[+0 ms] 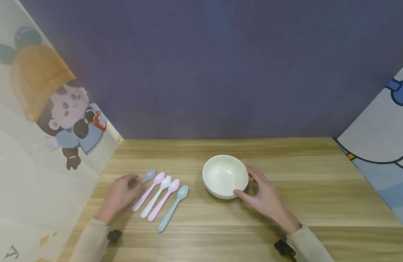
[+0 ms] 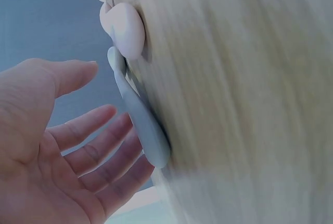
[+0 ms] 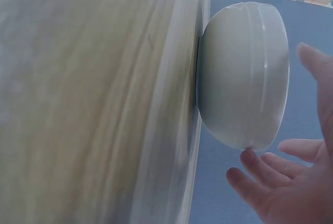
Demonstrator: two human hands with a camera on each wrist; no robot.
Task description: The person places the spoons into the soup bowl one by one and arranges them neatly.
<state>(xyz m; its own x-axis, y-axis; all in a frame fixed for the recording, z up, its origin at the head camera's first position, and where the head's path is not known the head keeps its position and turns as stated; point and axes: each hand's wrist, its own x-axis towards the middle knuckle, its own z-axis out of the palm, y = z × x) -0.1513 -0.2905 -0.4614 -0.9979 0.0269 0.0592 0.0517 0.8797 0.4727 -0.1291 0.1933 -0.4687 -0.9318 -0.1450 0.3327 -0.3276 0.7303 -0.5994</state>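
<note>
Several small plastic spoons lie slanted side by side on the table's left: a lavender spoon (image 1: 150, 175), a pink spoon (image 1: 158, 178), a white spoon (image 1: 166, 182), another pink spoon (image 1: 173, 186) and a teal spoon (image 1: 182, 193). My left hand (image 1: 122, 193) is beside the lavender spoon and hides its handle in the head view. In the left wrist view its thumb and fingers are spread apart. A white bowl (image 1: 224, 178) stands upright at the middle. Around its right side reaches my right hand (image 1: 267, 196), fingertips at the wall, thumb apart from it in the right wrist view.
The wooden table (image 1: 286, 160) ends at a dark blue back panel (image 1: 221, 72). A cartoon-printed panel (image 1: 67, 109) borders the left side, and another printed panel (image 1: 378, 134) borders the right.
</note>
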